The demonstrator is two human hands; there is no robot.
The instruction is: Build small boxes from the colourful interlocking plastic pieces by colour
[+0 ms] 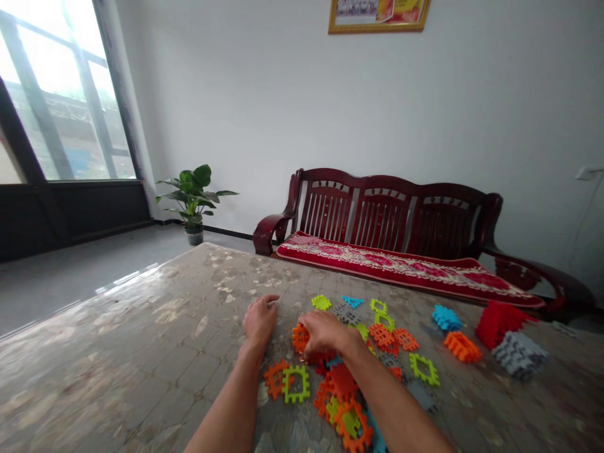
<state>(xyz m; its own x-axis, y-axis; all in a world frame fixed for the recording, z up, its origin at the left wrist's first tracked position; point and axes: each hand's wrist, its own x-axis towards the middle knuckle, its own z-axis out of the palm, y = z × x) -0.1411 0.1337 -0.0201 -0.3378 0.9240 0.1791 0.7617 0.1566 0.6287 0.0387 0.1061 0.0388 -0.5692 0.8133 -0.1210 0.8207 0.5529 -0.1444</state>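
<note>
My left hand [259, 319] rests palm down on the patterned table [155, 352], fingers loosely curled, nothing visible in it. My right hand [324, 332] is closed over an orange interlocking plastic tile [299, 338] at the edge of a scattered pile of tiles [377, 343]. The pile mixes orange, red, green, grey and blue toothed square and triangular pieces. An orange tile [275, 378] and a green frame tile [297, 384] lie between my forearms. More orange and green pieces [349, 423] sit under my right forearm.
Built blocks stand at the table's right: blue [446, 318], orange [462, 346], red [499, 321] and grey [519, 354]. Behind the table is a dark wooden bench [401, 220] with a red cushion. A potted plant [194, 200] stands by the window.
</note>
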